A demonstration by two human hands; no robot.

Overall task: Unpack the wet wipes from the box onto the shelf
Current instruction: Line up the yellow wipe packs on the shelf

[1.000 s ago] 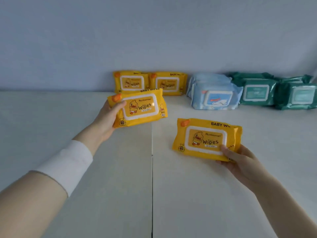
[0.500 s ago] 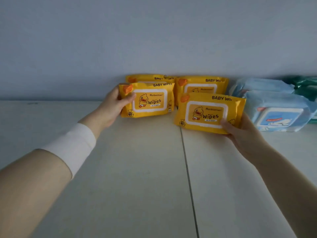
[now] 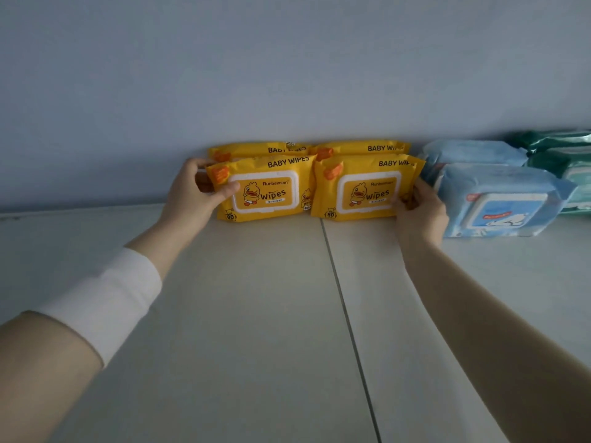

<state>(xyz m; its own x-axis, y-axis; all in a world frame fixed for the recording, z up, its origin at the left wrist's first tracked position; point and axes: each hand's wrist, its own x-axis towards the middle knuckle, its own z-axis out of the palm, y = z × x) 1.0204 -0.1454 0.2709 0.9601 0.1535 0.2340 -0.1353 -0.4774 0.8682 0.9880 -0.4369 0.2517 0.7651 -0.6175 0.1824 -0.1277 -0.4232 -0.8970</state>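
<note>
Two yellow baby-wipes packs stand side by side on the white shelf point(image 3: 256, 314), leaning against two more yellow packs point(image 3: 361, 148) at the wall. My left hand point(image 3: 192, 196) grips the left edge of the left front pack point(image 3: 265, 190), thumb across its face. My right hand point(image 3: 419, 212) holds the right edge of the right front pack point(image 3: 364, 190). Both packs touch the shelf with their bottom edges. The box is out of view.
Light blue wipes packs point(image 3: 499, 203) lie right of the yellow ones, close to my right hand. Green packs point(image 3: 563, 155) sit further right at the frame edge. A seam point(image 3: 348, 330) runs down the shelf. The blue-grey wall point(image 3: 287, 75) stands behind.
Both hands have carried their yellow packs forward to the wall and set them down upright against the two packs at the back. The view has come closer.
</note>
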